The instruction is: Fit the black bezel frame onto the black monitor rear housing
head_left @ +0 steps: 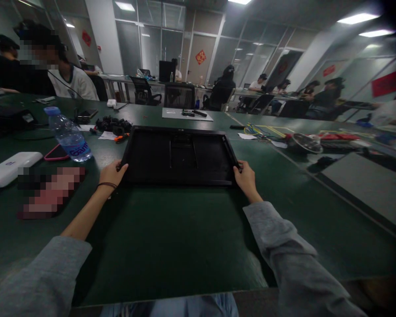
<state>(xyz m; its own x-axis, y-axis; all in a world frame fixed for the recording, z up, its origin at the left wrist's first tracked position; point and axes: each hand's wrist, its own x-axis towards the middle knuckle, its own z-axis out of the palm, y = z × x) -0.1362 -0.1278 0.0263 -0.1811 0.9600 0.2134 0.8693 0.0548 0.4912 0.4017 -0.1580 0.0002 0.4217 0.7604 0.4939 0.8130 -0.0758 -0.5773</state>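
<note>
A wide black rectangular frame or shallow tray (211, 160), looking like a monitor housing, lies over the green table (171, 246) in front of me. Its raised rim surrounds a recessed inside with a rectangular outline in the middle. My left hand (112, 173) grips its near left corner, thumb on top. The near right corner is held by my right hand (246, 178), thumb over the rim and fingers partly hidden outside. Whether the near edge rests on the table or is slightly raised, I cannot tell.
Left of the frame stand a water bottle (69, 136), a white device (13, 168) and a blurred reddish item (53, 191). Black parts (112, 125) lie behind. A white board (187, 115), cables (260, 130) and a grey panel (371, 189) are farther off. People sit around.
</note>
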